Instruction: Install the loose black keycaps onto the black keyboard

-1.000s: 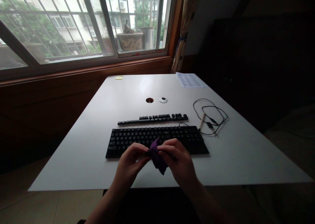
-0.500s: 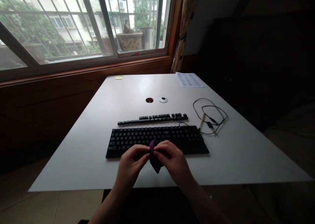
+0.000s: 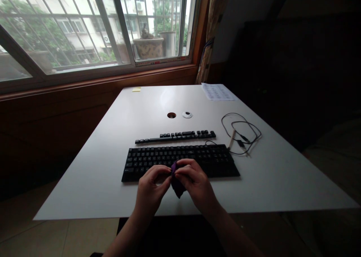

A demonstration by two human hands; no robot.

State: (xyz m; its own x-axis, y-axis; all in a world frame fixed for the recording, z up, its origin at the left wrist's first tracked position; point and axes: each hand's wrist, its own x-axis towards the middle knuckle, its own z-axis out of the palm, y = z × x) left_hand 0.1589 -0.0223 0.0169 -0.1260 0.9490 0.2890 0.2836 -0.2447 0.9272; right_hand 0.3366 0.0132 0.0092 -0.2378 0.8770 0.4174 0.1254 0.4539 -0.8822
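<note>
Between my two hands hangs a dark purple cloth (image 3: 178, 188), pinched near its top, with its lower end drooping to a point. My left hand (image 3: 150, 185) is closed, thumb and forefinger pressing the cloth's left side. From the right, my right hand (image 3: 196, 181) pinches it too. Whether a small part is wrapped inside the cloth, I cannot tell. Both hands are over the front edge of a black keyboard (image 3: 152, 157) and hide part of it. Some key spots on its lower right look bare. Behind it lie rows of loose black keycaps (image 3: 175, 138).
A coiled black cable (image 3: 254, 136) lies at the right, with a thin wooden-handled brush (image 3: 232, 137) beside it. Farther back are a round desk hole (image 3: 171, 115), its white cover (image 3: 187, 115), a printed sheet (image 3: 218, 92) and yellow sticky notes (image 3: 136, 89). A window borders the white table (image 3: 93, 174).
My fingers have shifted slightly on the cloth, the right forefinger lying a little farther over its top. The cloth's hanging end has moved slightly left. Keyboard and keycaps stay put.
</note>
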